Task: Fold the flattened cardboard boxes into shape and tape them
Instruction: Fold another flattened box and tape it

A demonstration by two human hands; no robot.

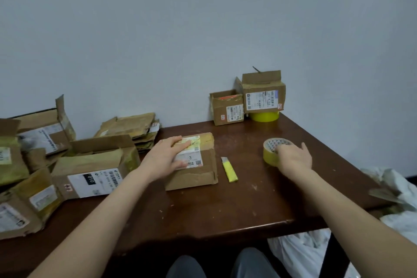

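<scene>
Two bare hands work over a scuffed brown table. Left hand lies flat, fingers straight, on a squat creased cardboard box at centre. Right hand curls its fingers round a glossy yellow tape roll, right of the box.

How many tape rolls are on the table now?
2. The near roll, right of the knife, is held by the right hand; the far roll sits under a labelled box. Others may be hidden.

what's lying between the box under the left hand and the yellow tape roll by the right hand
A yellow box cutter lies on the table between the cardboard box and the tape roll, touching neither, in the head view.
</scene>
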